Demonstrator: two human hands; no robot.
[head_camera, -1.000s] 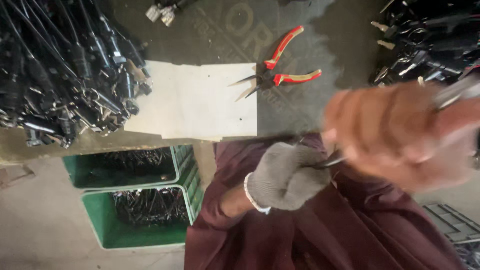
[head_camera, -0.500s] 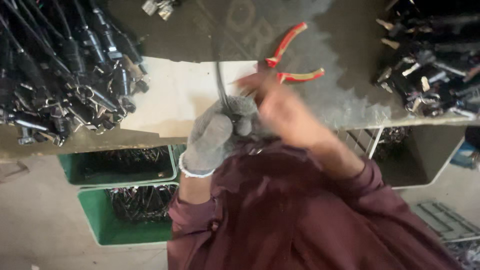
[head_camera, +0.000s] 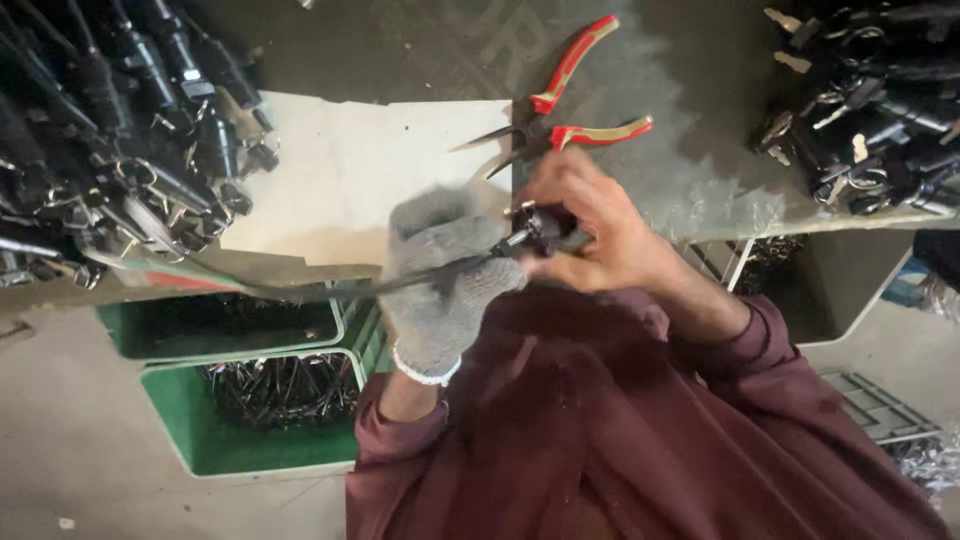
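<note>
Gloved left hand clamps the black cable steady while the bare right hand pinches its connector end (red-handled pliers lie near on the desk)

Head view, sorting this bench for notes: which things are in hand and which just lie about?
In hand:
left hand, gloved, on the black cable
right hand on the black plug end

Lying about:
red pliers
white sheet
cable piles
green crates
</note>
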